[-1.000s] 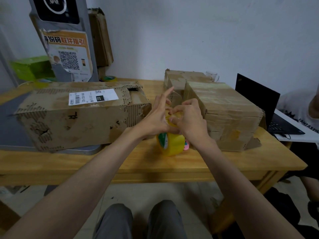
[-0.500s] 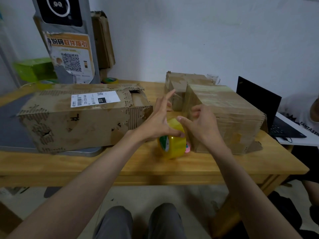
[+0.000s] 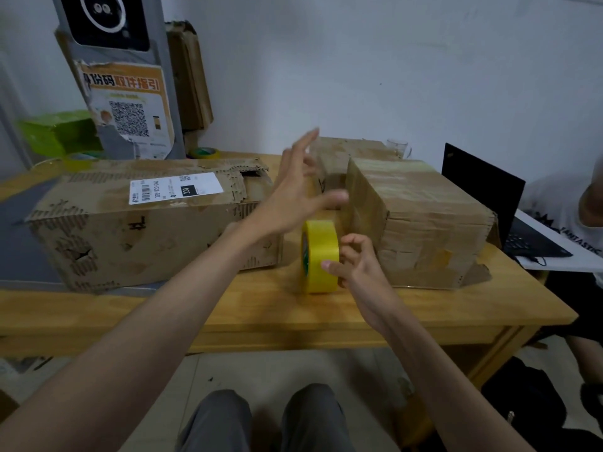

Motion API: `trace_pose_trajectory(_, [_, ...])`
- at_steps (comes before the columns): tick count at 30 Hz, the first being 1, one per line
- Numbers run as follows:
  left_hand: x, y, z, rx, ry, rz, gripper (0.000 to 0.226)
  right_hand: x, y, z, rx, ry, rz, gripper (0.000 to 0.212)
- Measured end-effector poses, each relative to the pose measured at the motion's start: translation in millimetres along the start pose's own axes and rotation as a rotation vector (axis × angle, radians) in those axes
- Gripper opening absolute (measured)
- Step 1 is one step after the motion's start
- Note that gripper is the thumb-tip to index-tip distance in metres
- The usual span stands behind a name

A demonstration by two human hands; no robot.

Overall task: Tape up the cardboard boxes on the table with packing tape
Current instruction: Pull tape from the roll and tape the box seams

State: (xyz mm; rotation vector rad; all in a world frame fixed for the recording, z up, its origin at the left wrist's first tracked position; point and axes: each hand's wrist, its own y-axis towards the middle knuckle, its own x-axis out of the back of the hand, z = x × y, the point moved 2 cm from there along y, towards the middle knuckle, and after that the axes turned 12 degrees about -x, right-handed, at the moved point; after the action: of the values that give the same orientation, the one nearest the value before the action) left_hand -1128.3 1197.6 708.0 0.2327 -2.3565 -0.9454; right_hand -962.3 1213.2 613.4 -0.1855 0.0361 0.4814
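The right hand (image 3: 357, 269) pinches the yellow tape roll (image 3: 321, 256), upright on the worktop (image 3: 261, 308). The left hand (image 3: 295, 194) hovers above, its grip wide, fingers spread

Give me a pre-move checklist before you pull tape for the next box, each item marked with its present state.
1. Tape roll upright on the table: ok.
2. Right hand on the roll: ok, its fingers touch the roll's face.
3. Loose tape end found: cannot tell.
4. Left hand free: ok, open and raised above the roll, blurred.
5. Long labelled box closed for taping: not ok, its torn top flap gapes.
6. Box on the right sealed: cannot tell, tape shows on its near sides.
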Motion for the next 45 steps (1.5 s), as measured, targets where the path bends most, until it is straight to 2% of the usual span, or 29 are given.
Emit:
trace_pose_trajectory(4, [37.0, 19.2, -22.8, -0.079, 0.074, -0.183, 0.057, -13.5, 28.1, 17.9, 0.050, -0.040, -0.147, 0.046])
trace_pose_trajectory(7, [55.5, 20.7, -23.8, -0.025, 0.119, -0.191, 0.045, -26.3, 58.9, 28.7, 0.124, -0.263, -0.334, 0.045])
trace_pose_trajectory(10, [67.4, 13.5, -16.8, 0.043, 0.139, -0.184, 0.041, -40.2, 83.5, 31.7, 0.196, -0.532, -0.422, 0.045])
trace_pose_trajectory(15, [85.3, -1.7, -4.4, 0.112, 0.119, -0.200, 0.045, -47.9, 102.4, 19.3, 0.175, -0.947, -0.524, 0.042])
trace_pose_trajectory(18, [94.4, -6.1, -0.2, 0.144, 0.129, -0.216, 0.054, -49.8, 101.2, 5.3, 0.200, -1.036, -0.546, 0.044])
trace_pose_trajectory(21, [101.3, -7.1, 2.4, 0.158, 0.124, -0.242, 0.055, -51.7, 100.3, 1.5, 0.271, -0.949, -0.537, 0.027])
trace_pose_trajectory(24, [106.8, -6.9, 3.8, 0.165, 0.094, -0.261, 0.055, -60.3, 89.8, 23.5, 0.479, -0.523, -0.485, 0.007])
trace_pose_trajectory(26, [108.9, -6.3, 5.5, 0.175, 0.090, -0.254, 0.055, -72.7, 76.0, 50.0, 0.547, -0.258, -0.382, 0.012])
trace_pose_trajectory(28, [110.9, -5.0, 6.4, 0.178, 0.097, -0.236, 0.054, -86.4, 64.9, 75.9, 0.500, -0.093, -0.251, 0.019])
trace_pose_trajectory(32, [116.5, -2.8, 4.1, 0.186, 0.120, -0.174, 0.052, -104.3, 62.7, 99.6, 0.362, -0.087, -0.055, 0.025])
trace_pose_trajectory(34, [119.5, -2.3, 3.5, 0.193, 0.138, -0.139, 0.053, -107.8, 64.2, 102.9, 0.339, -0.113, -0.035, 0.032])
trace_pose_trajectory(40, [124.2, -4.3, 5.5, 0.222, 0.154, -0.042, 0.062, -115.7, 69.5, 125.4, 0.281, -0.149, -0.010, 0.034])
trace_pose_trajectory(45, [123.3, -4.1, 2.8, 0.232, 0.212, 0.008, 0.075, -123.2, 76.2, 143.6, 0.296, -0.211, 0.023, 0.024])
